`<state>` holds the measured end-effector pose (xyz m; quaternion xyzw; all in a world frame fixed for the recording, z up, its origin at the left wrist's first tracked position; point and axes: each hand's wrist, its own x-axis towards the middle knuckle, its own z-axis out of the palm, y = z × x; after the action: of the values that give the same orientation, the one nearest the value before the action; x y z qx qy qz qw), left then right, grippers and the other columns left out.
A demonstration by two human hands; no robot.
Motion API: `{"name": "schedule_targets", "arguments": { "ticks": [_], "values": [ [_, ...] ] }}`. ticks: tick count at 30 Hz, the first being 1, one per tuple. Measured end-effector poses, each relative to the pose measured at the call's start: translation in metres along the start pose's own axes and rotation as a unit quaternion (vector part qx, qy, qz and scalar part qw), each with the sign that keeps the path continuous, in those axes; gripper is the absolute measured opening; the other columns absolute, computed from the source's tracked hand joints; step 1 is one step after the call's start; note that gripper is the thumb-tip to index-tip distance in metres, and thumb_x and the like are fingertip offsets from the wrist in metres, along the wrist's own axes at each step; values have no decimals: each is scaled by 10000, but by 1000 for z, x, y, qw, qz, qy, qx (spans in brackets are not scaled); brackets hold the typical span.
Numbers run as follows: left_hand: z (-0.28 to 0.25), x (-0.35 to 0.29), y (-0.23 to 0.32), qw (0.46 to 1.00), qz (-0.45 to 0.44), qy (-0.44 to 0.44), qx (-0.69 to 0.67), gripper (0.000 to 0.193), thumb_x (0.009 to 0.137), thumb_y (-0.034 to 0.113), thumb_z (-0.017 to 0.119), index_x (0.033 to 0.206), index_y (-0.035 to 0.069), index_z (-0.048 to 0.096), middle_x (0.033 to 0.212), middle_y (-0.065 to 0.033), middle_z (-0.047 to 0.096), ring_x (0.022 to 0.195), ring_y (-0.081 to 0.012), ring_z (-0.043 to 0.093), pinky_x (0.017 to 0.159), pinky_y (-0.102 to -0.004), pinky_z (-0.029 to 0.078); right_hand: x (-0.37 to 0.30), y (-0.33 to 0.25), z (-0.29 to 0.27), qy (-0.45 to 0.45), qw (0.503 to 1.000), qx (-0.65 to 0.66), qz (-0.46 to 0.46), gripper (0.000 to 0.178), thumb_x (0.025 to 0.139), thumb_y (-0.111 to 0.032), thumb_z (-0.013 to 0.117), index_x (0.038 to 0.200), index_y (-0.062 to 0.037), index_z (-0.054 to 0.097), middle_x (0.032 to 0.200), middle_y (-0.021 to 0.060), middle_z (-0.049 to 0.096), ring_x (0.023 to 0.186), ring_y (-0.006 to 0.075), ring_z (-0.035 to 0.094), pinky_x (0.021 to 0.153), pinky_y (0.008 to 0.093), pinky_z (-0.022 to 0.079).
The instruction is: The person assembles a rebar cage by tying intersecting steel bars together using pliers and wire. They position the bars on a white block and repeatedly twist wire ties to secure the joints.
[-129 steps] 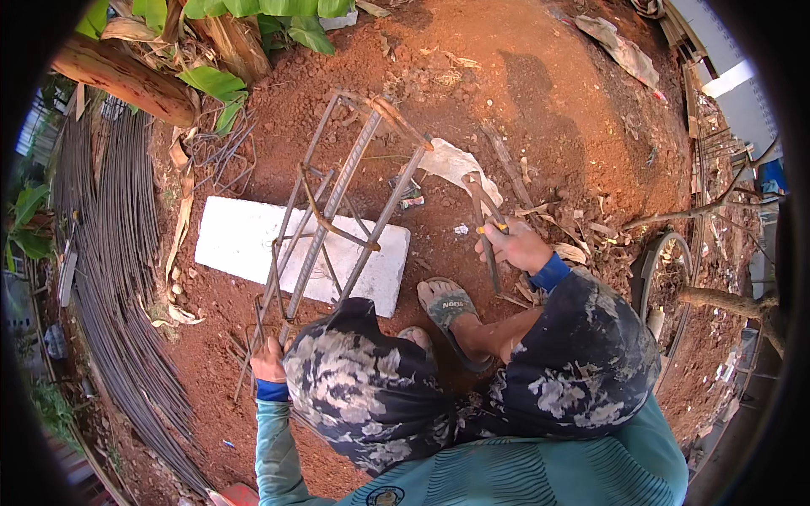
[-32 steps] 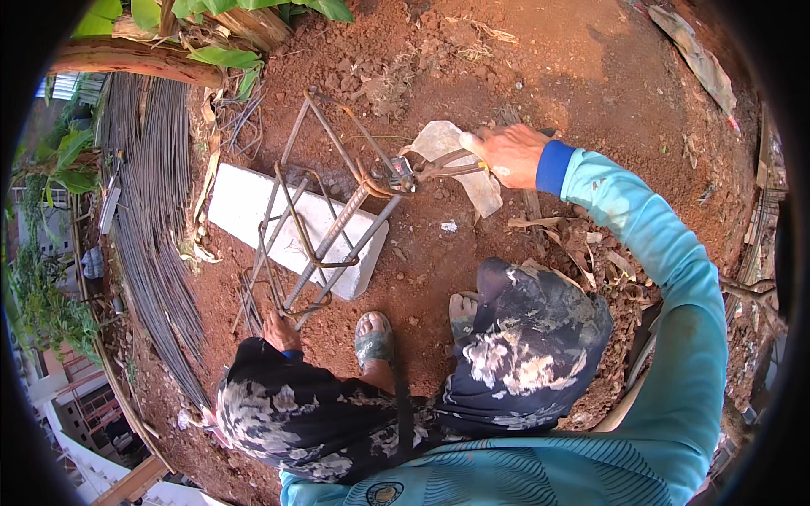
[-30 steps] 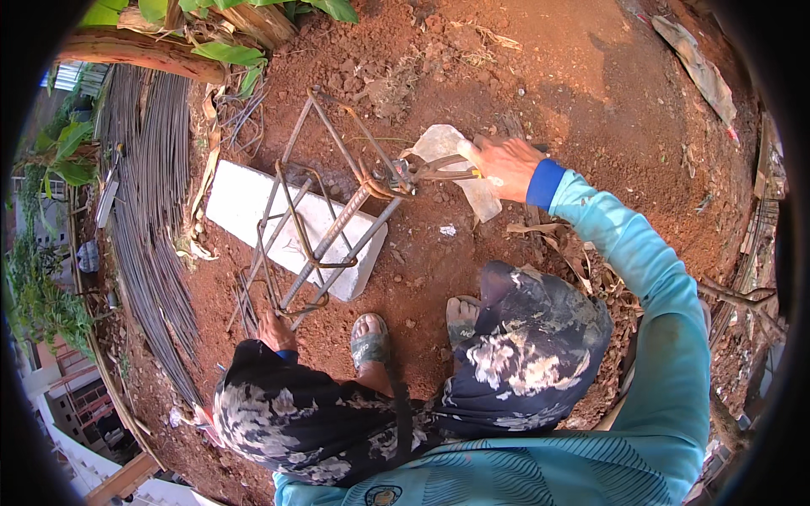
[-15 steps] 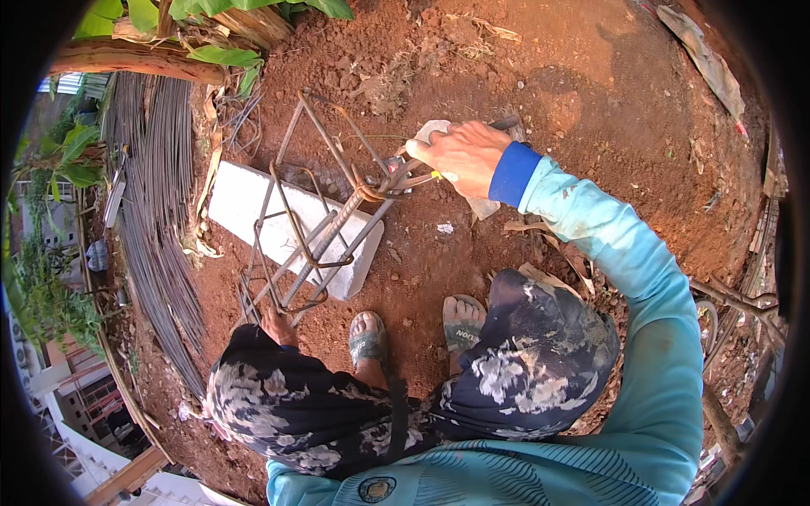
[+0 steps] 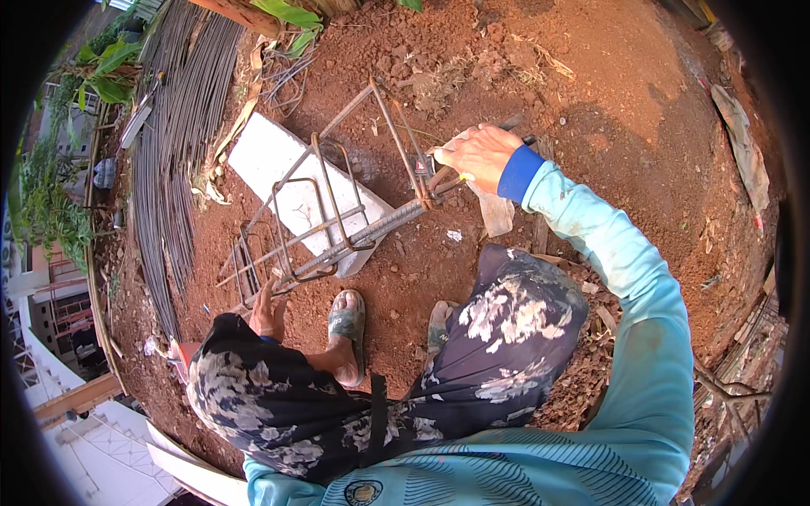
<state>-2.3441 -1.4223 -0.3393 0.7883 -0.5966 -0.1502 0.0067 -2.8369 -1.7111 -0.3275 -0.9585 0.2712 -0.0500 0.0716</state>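
Note:
A rebar cage [image 5: 337,249] of long ribbed bars with bent square stirrups lies at a slant, partly over a white rectangular block [image 5: 274,160]. My right hand [image 5: 481,158] is closed around its far right end; the fingertips are partly hidden. Brownish wire [image 5: 429,201] wraps the bars just left of that hand. My left hand [image 5: 267,314] is beside the near left end, with its fingers stretched up close to the bars. Whether it touches them I cannot tell. My left knee hides its wrist.
A long bundle of thin steel rods [image 5: 181,126] runs along the left. Cut wires [image 5: 287,84] lie near the block's far end. A pale flat scrap [image 5: 496,213] sits below my right hand. My sandalled feet stand on red soil [image 5: 405,320]; branches [image 5: 734,388] lie at right.
The cage has turned, its stirrups now facing another way. My left hand's fingers have loosened from its near end and straightened. My right hand stays at the far end; the view has shifted.

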Motion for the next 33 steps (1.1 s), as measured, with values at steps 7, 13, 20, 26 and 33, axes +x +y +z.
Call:
{"name": "schedule_targets", "arguments": {
  "ticks": [7,13,20,26,33],
  "values": [
    [-9,-44,-45,995,-59,-5,-74,592,899,209,644,1439,147,411,1379,-167,515,1262,-369,491,1020,-435,422,-94,-4,41,-105,934,215,267,482,802,-171,685,1226,-62,483,914,229,647,862,449,614,696,518,479],
    [-6,-39,-40,999,29,13,16,588,910,191,623,1449,134,394,1393,-162,497,1264,-370,483,1029,-443,414,-132,-72,107,12,850,359,385,534,822,-357,727,1147,-37,450,928,216,651,881,447,623,735,503,485],
    [11,7,-24,984,158,40,64,584,922,171,598,1459,118,374,1410,-156,476,1267,-371,473,1041,-452,405,-118,-85,86,18,880,225,418,567,797,-297,735,1216,-52,443,1030,211,646,900,415,636,699,487,513],
    [39,45,-22,991,121,-26,-52,511,926,346,604,1374,132,482,1333,-141,529,1246,-360,469,1026,-462,375,-127,-124,55,-18,839,200,506,610,823,-269,710,1316,-59,419,1043,209,660,960,420,633,776,486,522],
    [51,57,-29,969,208,19,-133,342,974,307,547,1192,44,570,1018,-185,585,948,-388,571,794,-450,453,-85,-112,29,-36,908,74,411,576,821,-198,705,1303,-3,455,1104,259,645,981,454,617,827,504,506]
  ]
}}
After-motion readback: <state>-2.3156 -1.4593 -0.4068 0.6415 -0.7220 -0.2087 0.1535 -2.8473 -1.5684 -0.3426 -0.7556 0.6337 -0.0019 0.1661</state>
